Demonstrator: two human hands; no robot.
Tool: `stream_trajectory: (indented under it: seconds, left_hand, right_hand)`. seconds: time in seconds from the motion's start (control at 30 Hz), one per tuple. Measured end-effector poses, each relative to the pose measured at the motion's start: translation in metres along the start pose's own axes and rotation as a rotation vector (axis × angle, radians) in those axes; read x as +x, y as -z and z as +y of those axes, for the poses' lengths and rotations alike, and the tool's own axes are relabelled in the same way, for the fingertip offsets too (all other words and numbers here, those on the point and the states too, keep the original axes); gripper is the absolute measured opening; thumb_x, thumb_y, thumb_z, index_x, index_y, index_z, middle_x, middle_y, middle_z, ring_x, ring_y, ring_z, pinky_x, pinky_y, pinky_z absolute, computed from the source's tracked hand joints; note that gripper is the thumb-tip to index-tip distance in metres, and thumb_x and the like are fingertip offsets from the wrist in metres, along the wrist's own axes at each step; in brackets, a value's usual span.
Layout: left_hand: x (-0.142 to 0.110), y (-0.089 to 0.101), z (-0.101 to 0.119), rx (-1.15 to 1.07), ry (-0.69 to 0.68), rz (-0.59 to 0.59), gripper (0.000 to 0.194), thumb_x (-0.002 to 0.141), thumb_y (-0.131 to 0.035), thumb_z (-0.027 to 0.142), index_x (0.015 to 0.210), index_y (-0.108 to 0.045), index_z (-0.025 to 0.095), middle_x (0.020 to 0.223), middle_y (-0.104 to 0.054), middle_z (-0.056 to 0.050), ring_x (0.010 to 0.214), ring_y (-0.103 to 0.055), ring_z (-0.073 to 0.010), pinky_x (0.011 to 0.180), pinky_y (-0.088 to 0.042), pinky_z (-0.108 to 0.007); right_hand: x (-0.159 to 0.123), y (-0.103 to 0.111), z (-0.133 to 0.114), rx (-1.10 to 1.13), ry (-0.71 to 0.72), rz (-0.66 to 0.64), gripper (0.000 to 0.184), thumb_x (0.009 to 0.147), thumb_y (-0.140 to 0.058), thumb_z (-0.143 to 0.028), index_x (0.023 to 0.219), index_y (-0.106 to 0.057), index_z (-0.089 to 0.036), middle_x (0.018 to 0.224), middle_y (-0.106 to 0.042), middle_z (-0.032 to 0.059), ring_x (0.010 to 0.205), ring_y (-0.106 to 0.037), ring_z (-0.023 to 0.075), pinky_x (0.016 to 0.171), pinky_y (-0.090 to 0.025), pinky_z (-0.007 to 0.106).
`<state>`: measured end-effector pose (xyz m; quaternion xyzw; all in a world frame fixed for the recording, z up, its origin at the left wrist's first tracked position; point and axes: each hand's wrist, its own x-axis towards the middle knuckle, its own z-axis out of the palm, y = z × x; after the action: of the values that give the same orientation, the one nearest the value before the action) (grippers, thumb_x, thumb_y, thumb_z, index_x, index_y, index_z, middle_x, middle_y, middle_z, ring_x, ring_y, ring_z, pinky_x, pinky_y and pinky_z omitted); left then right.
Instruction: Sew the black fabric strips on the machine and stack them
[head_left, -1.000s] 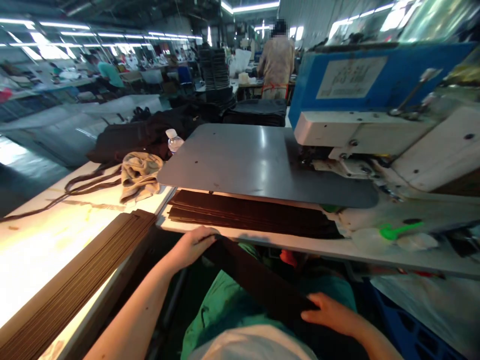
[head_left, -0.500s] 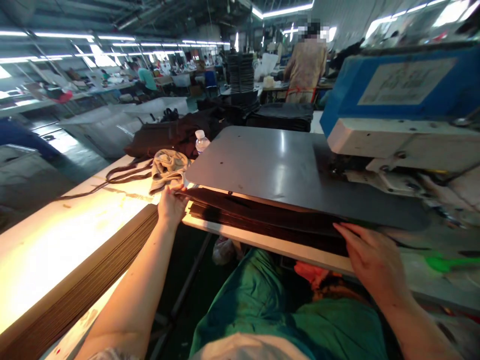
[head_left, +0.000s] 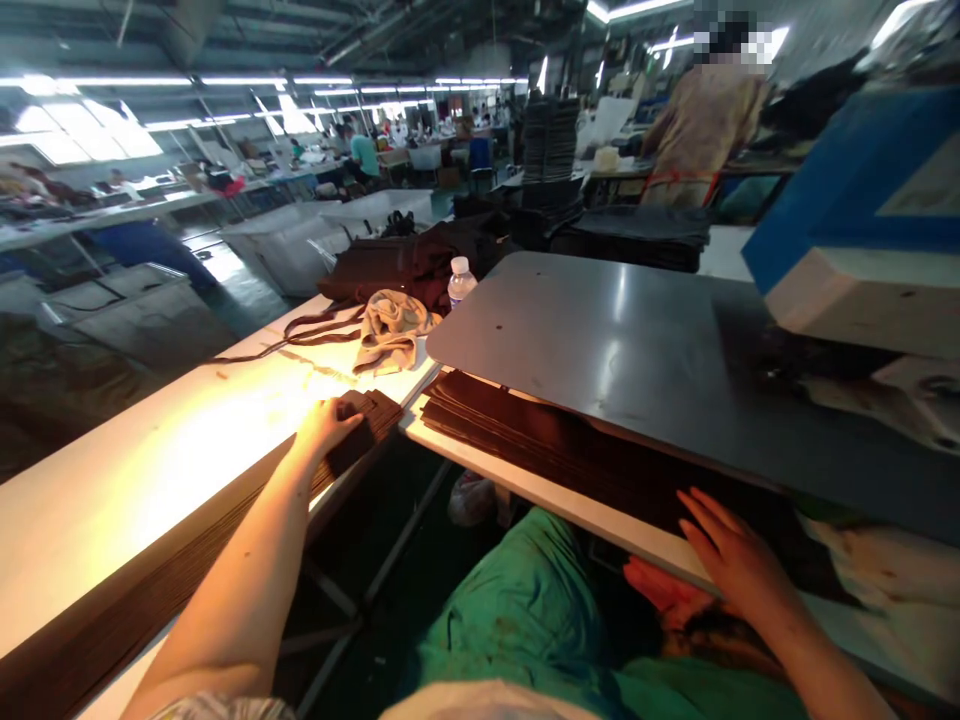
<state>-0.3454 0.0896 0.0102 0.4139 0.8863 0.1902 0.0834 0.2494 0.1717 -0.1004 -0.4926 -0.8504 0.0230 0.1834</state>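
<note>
My left hand (head_left: 326, 422) is curled over the far end of a long stack of dark brown fabric strips (head_left: 187, 545) that lies along the edge of the white table at my left. My right hand (head_left: 731, 555) lies flat, fingers stretched out, on a second pile of dark strips (head_left: 555, 445). That pile sits on a white shelf (head_left: 525, 490) under the machine's grey metal plate (head_left: 622, 340).
A blue and white machine head (head_left: 862, 240) stands at the right. A beige rag (head_left: 390, 330), a water bottle (head_left: 460, 280) and dark garments (head_left: 405, 265) lie behind the left stack. A person (head_left: 701, 125) stands at the back with stacked dark goods.
The strip that lay across my lap now lies on the pile under the plate. My left hand moved from that pile's left end to the stack on the left table. The view turned left.
</note>
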Motion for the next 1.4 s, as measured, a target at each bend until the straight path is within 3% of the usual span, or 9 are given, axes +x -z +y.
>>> stream_trajectory:
  seconds: [0.13, 0.3, 0.43, 0.57, 0.7, 0.9, 1.07, 1.2, 1.4]
  left_hand:
    - [-0.002, 0.021, -0.028, -0.021, 0.085, 0.005, 0.023, 0.059, -0.070, 0.033, 0.070, -0.062, 0.014, 0.058, -0.053, -0.002, 0.060, -0.053, -0.0220, 0.064, -0.041, -0.032]
    - [-0.022, 0.043, -0.001, -0.075, 0.050, 0.065, 0.010, 0.063, -0.064, 0.025, 0.058, -0.061, 0.017, 0.045, -0.049, 0.000, 0.046, -0.046, -0.0174, 0.052, -0.034, -0.025]
    - [-0.068, 0.047, 0.057, -0.119, -0.155, 0.035, 0.021, 0.074, -0.055, 0.040, 0.078, -0.062, 0.021, 0.055, -0.054, 0.003, 0.050, -0.049, -0.0161, 0.051, -0.036, -0.024]
    - [-0.142, 0.026, 0.140, -0.292, -0.547, 0.014, 0.023, 0.079, -0.050, 0.042, 0.073, -0.055, 0.020, 0.060, -0.051, 0.001, 0.055, -0.048, -0.0148, 0.053, -0.039, -0.026]
    - [-0.201, 0.001, 0.211, -0.619, -0.869, -0.251, 0.017, 0.087, -0.043, 0.028, 0.084, -0.058, 0.019, 0.079, -0.057, -0.003, 0.075, -0.054, -0.0154, 0.068, -0.046, -0.027]
    - [-0.219, 0.001, 0.263, -0.828, -1.133, -0.509, 0.029, 0.089, -0.041, 0.021, 0.115, -0.052, 0.022, 0.113, -0.055, -0.007, 0.106, -0.051, -0.0177, 0.090, -0.045, -0.030]
    - [-0.217, 0.028, 0.299, -0.727, -1.425, -0.270, 0.036, 0.085, -0.045, 0.014, 0.120, -0.049, 0.023, 0.115, -0.054, -0.008, 0.106, -0.051, -0.0185, 0.091, -0.044, -0.032]
    - [-0.190, 0.019, 0.336, -0.575, -1.412, -0.083, 0.029, 0.086, -0.044, 0.020, 0.113, -0.055, 0.020, 0.108, -0.055, -0.007, 0.101, -0.051, -0.0185, 0.091, -0.043, -0.032]
    - [-0.144, -0.047, 0.372, -0.092, -1.338, -0.181, 0.033, 0.085, -0.048, 0.037, 0.112, -0.058, 0.022, 0.108, -0.054, -0.007, 0.099, -0.050, -0.0221, 0.087, -0.042, -0.037]
  right_hand:
    - [0.001, -0.001, -0.001, 0.055, -0.034, 0.002, 0.045, 0.086, -0.032, -0.039, 0.116, -0.056, -0.015, 0.122, -0.054, 0.0135, 0.108, -0.054, 0.0268, 0.091, -0.045, 0.044]
    - [0.003, 0.013, -0.017, 0.158, -0.116, -0.007, 0.043, 0.084, -0.039, -0.040, 0.113, -0.059, -0.015, 0.122, -0.054, 0.0142, 0.108, -0.054, 0.0279, 0.094, -0.042, 0.046]
    - [0.011, 0.061, -0.083, 0.436, -0.155, -0.059, 0.040, 0.087, -0.039, -0.038, 0.121, -0.053, -0.020, 0.125, -0.052, 0.0086, 0.115, -0.049, 0.0211, 0.100, -0.039, 0.038]
    - [0.024, 0.110, -0.171, 0.754, 0.032, -0.192, 0.047, 0.088, -0.042, -0.036, 0.133, -0.039, -0.023, 0.133, -0.046, 0.0074, 0.121, -0.044, 0.0206, 0.100, -0.038, 0.038]
    - [0.034, 0.131, -0.207, 0.879, 0.116, -0.116, 0.054, 0.088, -0.045, -0.032, 0.139, -0.028, -0.024, 0.134, -0.045, 0.0073, 0.121, -0.042, 0.0218, 0.099, -0.038, 0.038]
    - [0.036, 0.166, -0.168, 0.893, -0.049, 0.149, 0.031, 0.091, -0.036, -0.032, 0.113, -0.057, -0.025, 0.095, -0.065, 0.0027, 0.086, -0.060, 0.0180, 0.076, -0.050, 0.029]
    - [0.054, 0.216, -0.135, 0.944, -0.307, 0.430, 0.033, 0.086, -0.045, -0.042, 0.108, -0.058, -0.022, 0.088, -0.065, 0.0016, 0.081, -0.061, 0.0182, 0.070, -0.051, 0.030]
    - [0.086, 0.216, -0.096, 1.062, -0.307, 0.201, 0.043, 0.078, -0.054, -0.044, 0.111, -0.057, -0.018, 0.086, -0.067, 0.0019, 0.075, -0.063, 0.0180, 0.068, -0.051, 0.031]
    - [0.119, 0.184, -0.043, 0.641, -0.408, -0.096, 0.025, 0.073, -0.062, -0.038, 0.082, -0.068, -0.015, 0.073, -0.069, 0.0037, 0.069, -0.063, 0.0199, 0.065, -0.049, 0.030]
